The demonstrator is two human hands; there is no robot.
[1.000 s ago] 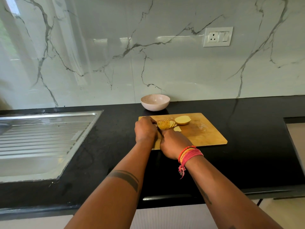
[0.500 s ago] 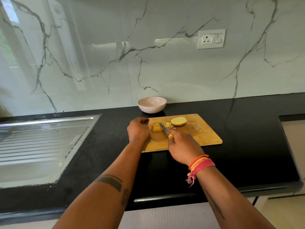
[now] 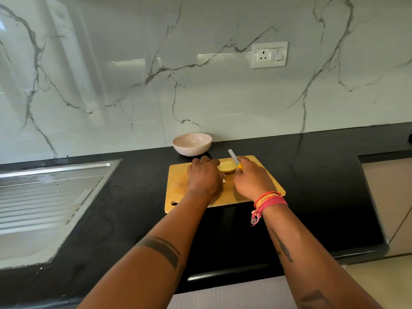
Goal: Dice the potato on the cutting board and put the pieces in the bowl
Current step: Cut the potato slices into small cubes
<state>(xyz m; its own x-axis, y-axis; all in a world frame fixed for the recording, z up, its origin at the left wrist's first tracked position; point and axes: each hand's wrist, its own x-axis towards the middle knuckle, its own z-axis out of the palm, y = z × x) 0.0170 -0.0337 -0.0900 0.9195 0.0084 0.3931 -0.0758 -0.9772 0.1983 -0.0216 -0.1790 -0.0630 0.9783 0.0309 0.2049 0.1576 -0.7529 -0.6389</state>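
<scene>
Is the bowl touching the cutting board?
Apart. The head view shows a strip of black counter between the bowl and the far edge of the cutting board.

Head view — downward, over near counter (image 3: 323, 175)

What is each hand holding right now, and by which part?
The right hand grips the knife by its yellow handle, blade pointing away. The left hand rests at the potato half on its left side; whether it grips it cannot be told.
</scene>
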